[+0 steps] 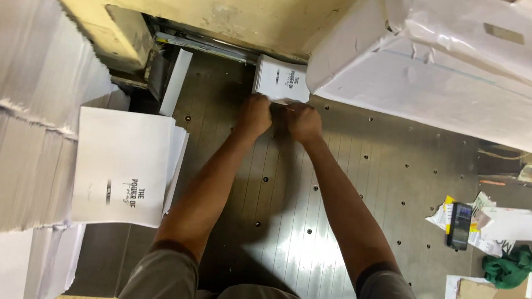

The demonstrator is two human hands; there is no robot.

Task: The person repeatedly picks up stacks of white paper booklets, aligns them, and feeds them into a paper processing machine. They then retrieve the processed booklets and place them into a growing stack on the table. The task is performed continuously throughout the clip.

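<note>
Left hand (253,116) and right hand (304,122), fingers curled on a small paper stack (282,79) atop metal table (318,225).

Bare grooved metal tabletop (318,225) lies open between tall white paper stacks (23,150) on the left and a plastic-wrapped white paper bundle (444,79) on the right; the cream machine housing (241,17) blocks the far end.

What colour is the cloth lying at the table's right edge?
The cloth is green, seen in the head view.
</note>
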